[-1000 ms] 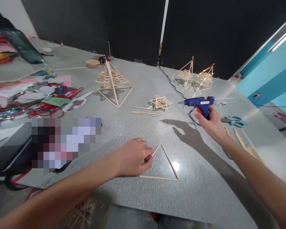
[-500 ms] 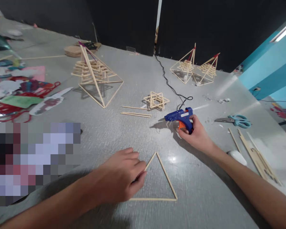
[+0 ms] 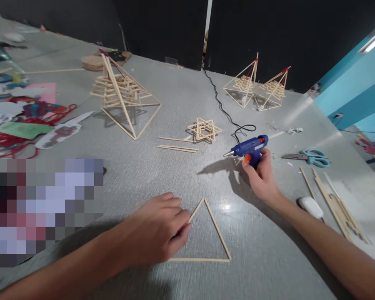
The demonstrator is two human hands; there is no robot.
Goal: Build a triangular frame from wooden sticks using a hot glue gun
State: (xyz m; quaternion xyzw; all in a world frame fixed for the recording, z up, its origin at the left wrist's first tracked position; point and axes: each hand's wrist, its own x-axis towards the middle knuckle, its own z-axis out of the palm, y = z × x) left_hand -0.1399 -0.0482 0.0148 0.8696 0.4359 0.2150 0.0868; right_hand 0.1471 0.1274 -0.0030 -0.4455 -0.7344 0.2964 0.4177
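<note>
In front of me a triangle of thin wooden sticks lies flat on the grey table. My left hand rests over its left side, fingers curled onto the stick there and hiding the left corner. Held in my right hand is a blue hot glue gun with an orange trigger, raised over the table with its nozzle pointing left. Beyond the triangle sits a star-shaped stack of sticks. Several loose sticks lie just left of that stack.
Stick pyramids stand at the back left and back right. A black cord trails behind the glue gun. Scissors, a white case and wooden strips lie on the right. Paper scraps and red string clutter the left.
My right hand has moved right with the glue gun, whose metal nozzle now shows clearly. My left hand stays on the triangle.
</note>
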